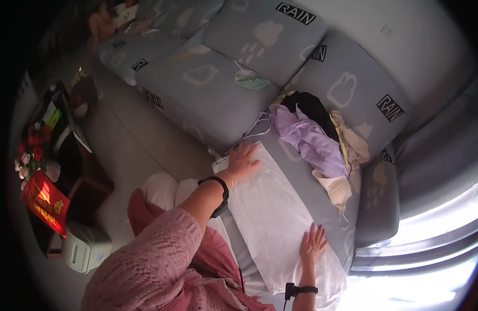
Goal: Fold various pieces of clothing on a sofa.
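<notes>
Lying across the sofa seat (208, 98) at frame centre, one white garment (278, 217) is washing out in glare toward the lower right. The left hand (242, 159) and right hand (312, 242) are both pressing flat, fingers spread. One clothes pile (322, 142) is sitting upper right.

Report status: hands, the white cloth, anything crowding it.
Left hand and right hand flat, open on white cloth. Cloth spread on grey sofa seat. Clothes pile beside its far edge.
</notes>
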`<action>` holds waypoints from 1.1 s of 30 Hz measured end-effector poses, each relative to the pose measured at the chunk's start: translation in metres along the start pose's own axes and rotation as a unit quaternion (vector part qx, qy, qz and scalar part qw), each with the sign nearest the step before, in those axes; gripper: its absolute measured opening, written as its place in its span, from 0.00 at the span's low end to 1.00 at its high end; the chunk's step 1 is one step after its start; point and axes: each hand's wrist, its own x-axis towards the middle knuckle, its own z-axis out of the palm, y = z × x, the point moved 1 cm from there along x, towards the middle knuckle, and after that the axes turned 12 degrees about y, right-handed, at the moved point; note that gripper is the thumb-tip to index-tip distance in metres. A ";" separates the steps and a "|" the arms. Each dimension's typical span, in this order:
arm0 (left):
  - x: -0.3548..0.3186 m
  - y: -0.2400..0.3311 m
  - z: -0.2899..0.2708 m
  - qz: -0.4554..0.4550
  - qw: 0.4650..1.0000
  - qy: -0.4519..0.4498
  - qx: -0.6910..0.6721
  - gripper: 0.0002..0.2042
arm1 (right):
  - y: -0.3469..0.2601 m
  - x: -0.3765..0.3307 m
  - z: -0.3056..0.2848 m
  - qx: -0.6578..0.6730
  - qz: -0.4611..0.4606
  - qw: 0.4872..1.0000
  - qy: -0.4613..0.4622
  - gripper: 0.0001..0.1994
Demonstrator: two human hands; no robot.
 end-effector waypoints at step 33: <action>-0.045 -0.113 -0.019 -0.565 0.678 -0.081 -0.464 0.10 | -0.302 0.234 0.089 0.420 -0.020 0.907 -0.037 0.09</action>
